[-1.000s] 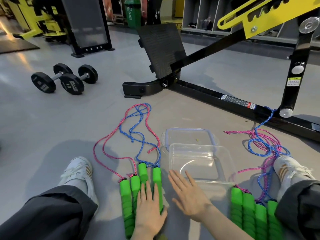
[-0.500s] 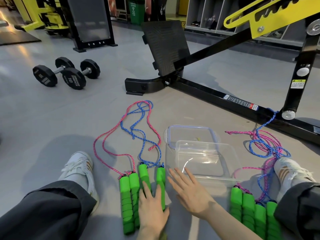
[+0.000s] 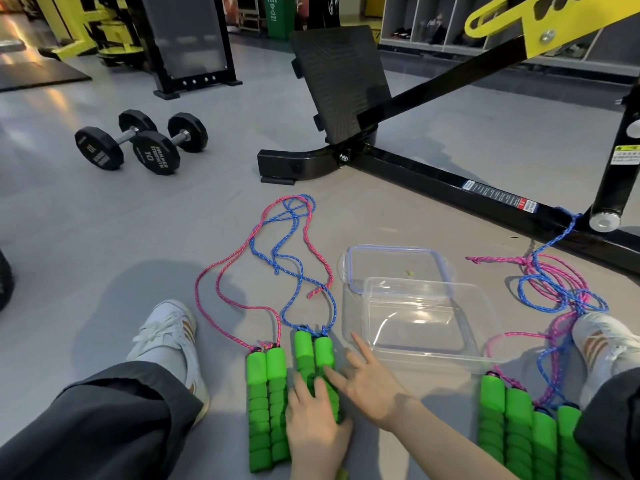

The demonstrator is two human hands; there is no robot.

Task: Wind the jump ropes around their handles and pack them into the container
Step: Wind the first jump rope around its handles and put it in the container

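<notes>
Four green foam handles lie side by side on the floor: the pink rope's pair (image 3: 266, 403) and the blue rope's pair (image 3: 313, 355). Their pink rope (image 3: 221, 282) and blue rope (image 3: 294, 268) loop loosely ahead. My left hand (image 3: 317, 427) rests flat on the blue pair. My right hand (image 3: 372, 386) lies beside it with straight fingers touching the rightmost handle. A clear plastic container (image 3: 420, 320) stands just right of them, with its lid (image 3: 394, 265) behind it. A second set of green handles (image 3: 519, 431) with tangled ropes (image 3: 561, 292) lies at the right.
My legs and white shoes (image 3: 169, 337) flank the ropes; the right shoe (image 3: 602, 341) lies on the tangled ropes. A black machine frame (image 3: 450, 181) runs across the floor behind the container. Two dumbbells (image 3: 138, 143) lie at the far left.
The blue rope's two handles have been pushed together. My right hand moved left from the container's front edge to the handles. The left hand stayed on them.
</notes>
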